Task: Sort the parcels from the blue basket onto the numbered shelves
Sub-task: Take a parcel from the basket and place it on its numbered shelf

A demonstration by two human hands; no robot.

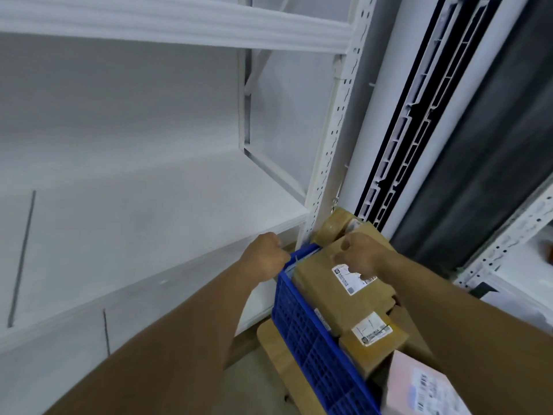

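Pick-up step, by the look of it. The left hand (263,260) has its fingers curled round the far corner rim of the blue basket (302,327), apparently steadying it. The right hand (360,253) grips the top brown parcel (320,298) at the basket's far end, fingers hooked over its edge. The white shelf (149,223) stands left of the basket. The next move likely means lifting that parcel clear and reading its label (347,281).

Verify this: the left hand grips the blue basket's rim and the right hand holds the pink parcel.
Not the pink one. In the head view the right hand holds the large brown parcel; the pink parcel lies untouched nearer. The left hand does grip the rim of the blue basket.
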